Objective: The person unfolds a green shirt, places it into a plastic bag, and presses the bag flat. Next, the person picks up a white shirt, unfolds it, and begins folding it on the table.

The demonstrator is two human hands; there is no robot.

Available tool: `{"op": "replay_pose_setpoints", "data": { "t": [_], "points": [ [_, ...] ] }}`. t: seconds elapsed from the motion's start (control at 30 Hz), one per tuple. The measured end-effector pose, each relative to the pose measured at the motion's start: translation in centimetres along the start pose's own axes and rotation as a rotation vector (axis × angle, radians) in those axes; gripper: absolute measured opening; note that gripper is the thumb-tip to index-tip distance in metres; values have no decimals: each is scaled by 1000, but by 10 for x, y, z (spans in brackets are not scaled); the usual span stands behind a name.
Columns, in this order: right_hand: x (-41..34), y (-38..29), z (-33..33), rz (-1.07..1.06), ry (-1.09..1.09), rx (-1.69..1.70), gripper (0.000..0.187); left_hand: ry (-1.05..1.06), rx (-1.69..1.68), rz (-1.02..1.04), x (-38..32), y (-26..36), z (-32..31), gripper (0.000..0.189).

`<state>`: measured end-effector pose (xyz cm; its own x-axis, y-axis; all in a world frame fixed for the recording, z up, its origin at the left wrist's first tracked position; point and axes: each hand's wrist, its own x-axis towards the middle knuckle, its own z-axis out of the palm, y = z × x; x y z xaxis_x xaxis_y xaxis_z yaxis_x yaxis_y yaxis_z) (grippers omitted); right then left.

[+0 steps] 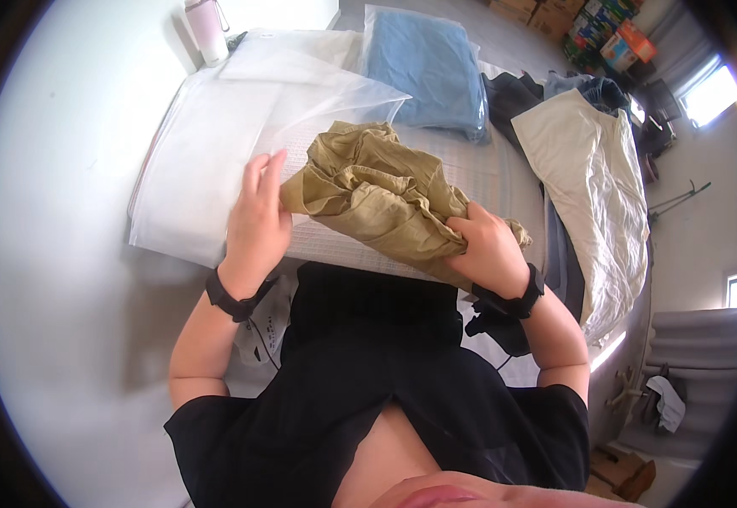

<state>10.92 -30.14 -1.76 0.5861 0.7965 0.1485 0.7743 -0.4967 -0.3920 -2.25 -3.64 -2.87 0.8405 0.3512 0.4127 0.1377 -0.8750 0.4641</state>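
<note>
A crumpled khaki cloth garment [374, 197] is held up over the near edge of a table covered with a checked cloth [343, 244]. My right hand [489, 247] grips its right part, fingers pressed into the folds. At the garment's left end is my left hand [260, 216], fingers upright; its thumb is hidden behind the fabric, so whether it pinches the cloth cannot be told. Translucent plastic bags [209, 140] lie flat beside and beyond my left hand. Behind the garment rests a folded blue garment in a clear bag [422, 70].
White trousers [597, 165] and dark garments [511, 98] drape over the table's right side. A pink-and-white bottle [206, 32] stands at the back left by the wall [76, 159]. Cardboard boxes [549, 19] are on the floor at the far right.
</note>
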Motion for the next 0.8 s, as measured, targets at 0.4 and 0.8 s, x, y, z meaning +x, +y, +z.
{"op": "replay_pose_setpoints", "data": {
  "t": [0.4, 0.8],
  "points": [
    [23, -21, 3, 35, -23, -124, 28, 44, 65, 418, 9, 33, 24, 50],
    [68, -9, 42, 7, 105, 118, 22, -130, -76, 668, -1, 74, 29, 47]
  ]
}}
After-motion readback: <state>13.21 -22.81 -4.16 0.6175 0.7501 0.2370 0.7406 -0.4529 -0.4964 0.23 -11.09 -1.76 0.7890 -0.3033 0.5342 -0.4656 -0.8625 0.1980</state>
